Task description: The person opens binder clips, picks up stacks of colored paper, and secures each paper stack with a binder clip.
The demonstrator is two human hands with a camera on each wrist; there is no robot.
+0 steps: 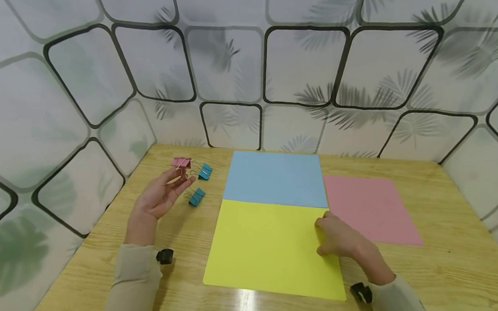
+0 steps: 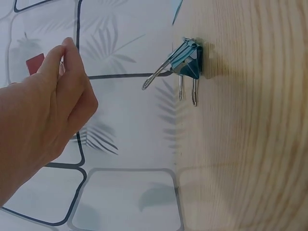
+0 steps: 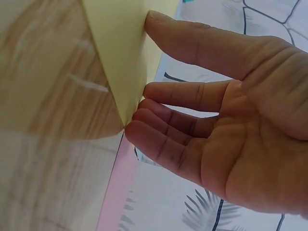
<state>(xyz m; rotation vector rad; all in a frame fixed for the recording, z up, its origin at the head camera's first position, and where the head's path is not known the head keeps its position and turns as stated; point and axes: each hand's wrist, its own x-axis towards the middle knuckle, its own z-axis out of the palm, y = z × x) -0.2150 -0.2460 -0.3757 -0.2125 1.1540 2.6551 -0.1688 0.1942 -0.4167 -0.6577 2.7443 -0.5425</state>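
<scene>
My left hand (image 1: 161,195) pinches a pink binder clip (image 1: 182,162) between thumb and fingertips; in the left wrist view the fingers mostly hide it and only a red corner (image 2: 34,63) shows. Two teal binder clips, one farther back (image 1: 205,172) and one nearer (image 1: 196,197), lie on the table just right of that hand. On the right edge of the yellow sheet (image 1: 269,252) rest the fingertips of my right hand (image 1: 340,237), its fingers fairly straight and its thumb spread apart. The yellow sheet adjoins a blue sheet (image 1: 275,178) behind it.
A pink sheet (image 1: 374,210) lies right of the blue and yellow ones, beyond my right hand. The wooden table (image 1: 450,291) ends at a patterned cloth backdrop (image 1: 293,125), which also rises on both sides.
</scene>
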